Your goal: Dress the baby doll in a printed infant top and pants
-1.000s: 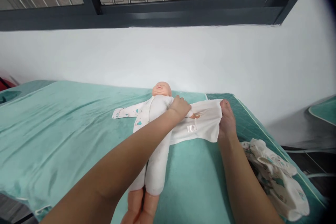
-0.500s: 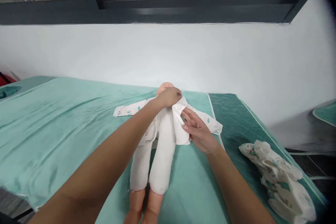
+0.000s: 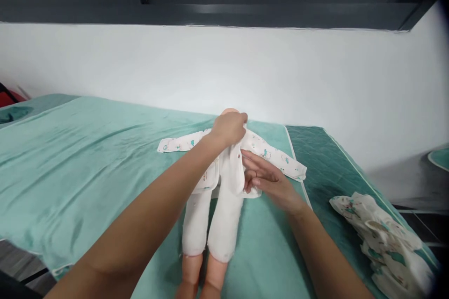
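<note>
A doll lies on its back with its legs in white fabric (image 3: 226,224) and its lower legs and feet bare. Its white baby shirt (image 3: 271,152), printed with small green figures, is spread open at the front, sleeves out to both sides. My left hand (image 3: 229,128) is closed on the shirt's edge near the doll's neck and hides most of the head (image 3: 229,110). Just below, my right hand (image 3: 268,180) touches the loose front flap (image 3: 237,168) with its fingertips, index finger stretched out and thumb apart.
A light green cover (image 3: 105,149) lies under the doll, with a darker quilted mat (image 3: 315,163) to the right. On that mat lies a crumpled printed white garment (image 3: 389,243). A white wall (image 3: 217,70) and a dark window frame (image 3: 263,9) stand behind.
The shirt's front flap has been turned so its edge lies along the doll's middle. My right hand's fingers have shifted lower against it. The view has swung slightly left.
</note>
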A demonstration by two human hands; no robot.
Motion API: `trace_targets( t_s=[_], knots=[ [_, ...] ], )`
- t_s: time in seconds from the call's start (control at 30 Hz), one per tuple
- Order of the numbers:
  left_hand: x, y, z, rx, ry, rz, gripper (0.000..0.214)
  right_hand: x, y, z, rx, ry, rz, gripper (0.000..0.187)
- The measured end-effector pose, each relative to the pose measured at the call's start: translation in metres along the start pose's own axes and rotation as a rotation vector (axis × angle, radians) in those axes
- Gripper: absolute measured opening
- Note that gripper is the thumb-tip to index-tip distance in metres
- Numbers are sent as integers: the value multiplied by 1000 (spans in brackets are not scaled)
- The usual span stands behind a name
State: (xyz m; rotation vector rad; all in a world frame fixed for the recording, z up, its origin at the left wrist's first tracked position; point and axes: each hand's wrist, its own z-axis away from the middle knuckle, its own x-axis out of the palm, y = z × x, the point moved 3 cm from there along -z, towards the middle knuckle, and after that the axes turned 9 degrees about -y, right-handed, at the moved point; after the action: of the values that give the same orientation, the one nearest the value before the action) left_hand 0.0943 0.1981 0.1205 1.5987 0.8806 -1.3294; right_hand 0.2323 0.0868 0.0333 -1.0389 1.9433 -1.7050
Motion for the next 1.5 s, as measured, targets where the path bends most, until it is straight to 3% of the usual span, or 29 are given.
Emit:
trace_targets(
  t_s=[0.1, 0.23, 0.33, 0.4, 0.57, 0.63, 0.73, 0.83, 0.97, 1.1, 1.23, 1.4, 1.5],
  knots=[
    [1, -20, 8, -119, 124, 15, 33, 0, -1, 2, -21, -13, 9, 53],
    [7, -44, 27, -212, 290, 204, 28, -12, -3, 5, -75, 147, 26, 37],
    [14, -58, 58, -209, 462, 504, 19, -16, -9, 8, -125, 231, 15, 36],
    [24, -66, 88, -234, 541, 667, 19, -10, -11, 9, -120, 205, 8, 41],
    [69, -73, 173, -287, 471, 808, 18, 11, 1, 17, -41, 19, -80, 40],
    [85, -73, 199, -282, 381, 858, 21, 8, 8, 23, -74, 71, -97, 34],
    [98, -70, 222, -232, 280, 832, 26, -4, 18, 32, -129, 294, 14, 28],
    [100, -68, 228, -189, 251, 773, 32, -3, 25, 37, -133, 480, 313, 24],
    [102, -71, 226, -168, 243, 798, 37, 25, 21, 35, -196, 595, 817, 30],
    [105, -74, 225, -123, 234, 786, 46, 64, 15, 24, -254, 459, 1128, 38],
    [106, -73, 225, -110, 237, 738, 51, 87, 16, 27, -262, 295, 1217, 42],
    [104, -70, 223, -155, 230, 629, 52, 64, 30, 58, -153, 619, 1083, 49],
    [104, -69, 222, -152, 236, 570, 50, 46, 43, 64, -10, 678, 1095, 54]
  ],
)
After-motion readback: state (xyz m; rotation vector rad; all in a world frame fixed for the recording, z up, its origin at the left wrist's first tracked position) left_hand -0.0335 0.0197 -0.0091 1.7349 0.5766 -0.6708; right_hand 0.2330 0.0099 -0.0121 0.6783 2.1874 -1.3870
